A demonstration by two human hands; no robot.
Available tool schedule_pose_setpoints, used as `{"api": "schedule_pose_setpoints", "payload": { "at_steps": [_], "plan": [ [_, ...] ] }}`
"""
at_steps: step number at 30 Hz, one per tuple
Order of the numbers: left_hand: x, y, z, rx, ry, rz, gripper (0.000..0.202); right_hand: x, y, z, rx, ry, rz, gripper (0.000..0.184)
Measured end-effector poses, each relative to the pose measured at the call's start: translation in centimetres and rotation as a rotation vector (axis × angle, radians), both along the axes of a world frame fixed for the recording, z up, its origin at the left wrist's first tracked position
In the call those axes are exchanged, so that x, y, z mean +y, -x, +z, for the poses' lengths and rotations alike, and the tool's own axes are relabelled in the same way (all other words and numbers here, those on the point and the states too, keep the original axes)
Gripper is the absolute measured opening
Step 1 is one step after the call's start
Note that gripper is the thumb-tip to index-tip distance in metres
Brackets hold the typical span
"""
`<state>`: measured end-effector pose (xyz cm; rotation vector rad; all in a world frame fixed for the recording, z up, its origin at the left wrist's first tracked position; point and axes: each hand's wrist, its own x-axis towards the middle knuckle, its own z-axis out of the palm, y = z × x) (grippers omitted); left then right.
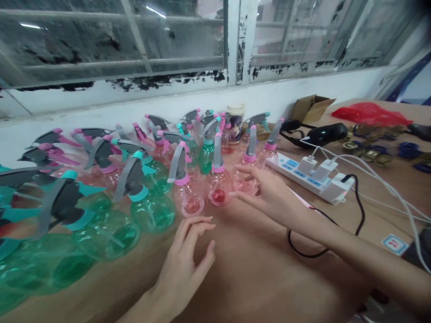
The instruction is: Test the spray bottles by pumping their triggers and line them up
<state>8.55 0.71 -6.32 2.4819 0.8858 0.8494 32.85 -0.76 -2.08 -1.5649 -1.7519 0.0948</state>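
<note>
My left hand [185, 260] hovers palm-down over the table's front, fingers loosely bent and apart, holding nothing. Just beyond its fingertips stands a clear pink spray bottle [188, 202] with a pink collar and grey trigger head. My right hand [269, 190] reaches in from the right, thumb and fingers spread. Its fingers lie in front of another pink spray bottle [249, 157], partly hiding it; whether they touch it I cannot tell. The thumb points at the base of the middle pink spray bottle [218, 179]. Green spray bottles [151, 208] with turquoise collars crowd the left.
A white power strip [303, 175] with plugged-in chargers and loose cables lies on the right. Behind it are a black strapped object [326, 133], an open cardboard box [311, 109] and red plastic [370, 113]. A patterned cup [235, 121] stands by the wall below the windows.
</note>
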Motion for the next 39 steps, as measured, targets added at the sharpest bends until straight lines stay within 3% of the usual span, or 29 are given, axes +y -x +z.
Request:
{"api": "schedule_pose_setpoints", "payload": {
  "at_steps": [3,6,11,16,20,25,30,33,36,39],
  "plan": [
    [0.0,-1.1,0.2,-0.011,0.012,-0.058,0.025,-0.7,-2.4,0.4,0.142,0.019,-0.049,0.022],
    [-0.1,-2.2,0.3,-0.030,0.035,-0.105,0.027,0.2,-4.4,0.2,0.177,-0.059,-0.186,0.025],
    [-1.0,-3.5,0.6,-0.019,0.050,-0.152,0.029,3.3,-5.1,-0.1,0.162,-0.115,-0.200,0.048],
    [-2.5,-4.0,0.3,0.030,0.076,-0.237,0.033,4.9,-4.3,0.0,0.036,-0.134,-0.202,0.035],
    [-3.2,-3.8,-0.2,0.034,0.120,-0.255,0.033,4.3,-4.4,0.0,0.031,-0.133,-0.240,0.036],
    [-3.0,-3.5,0.1,0.018,0.200,-0.211,0.030,1.4,-4.3,0.4,0.016,-0.100,-0.219,0.034],
    [-2.1,-3.0,1.7,-0.118,0.311,-0.094,0.025,-2.4,-1.8,0.5,0.049,-0.055,-0.139,0.021],
    [-1.7,-2.5,3.2,-0.198,0.328,-0.067,0.039,-4.1,1.2,0.2,0.069,-0.089,-0.022,0.016],
    [-1.6,-1.5,4.6,-0.214,0.275,-0.061,0.057,-4.7,4.8,-0.3,0.081,-0.085,0.141,0.016],
    [-1.7,0.0,5.6,-0.229,0.226,-0.019,0.059,-4.4,8.1,-0.8,0.106,-0.134,0.311,0.018]
  ]
}}
